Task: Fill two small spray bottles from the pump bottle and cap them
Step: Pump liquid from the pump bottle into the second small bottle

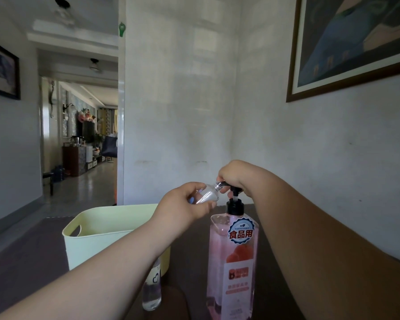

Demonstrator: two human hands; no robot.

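A tall pump bottle (232,262) of pink liquid with a black pump stands on the dark table, front centre. My right hand (234,175) sits closed over the black pump head. My left hand (187,204) holds a small clear spray bottle (207,192) tilted on its side, its uncapped neck at the pump's spout. A second small clear bottle (151,294) with a heart mark stands upright on the table under my left forearm, partly hidden by it.
A pale green plastic tub (97,239) with a handle slot stands on the dark table (32,262) behind my left arm. White walls rise close behind, a framed picture (356,42) hangs upper right, and a hallway opens at left.
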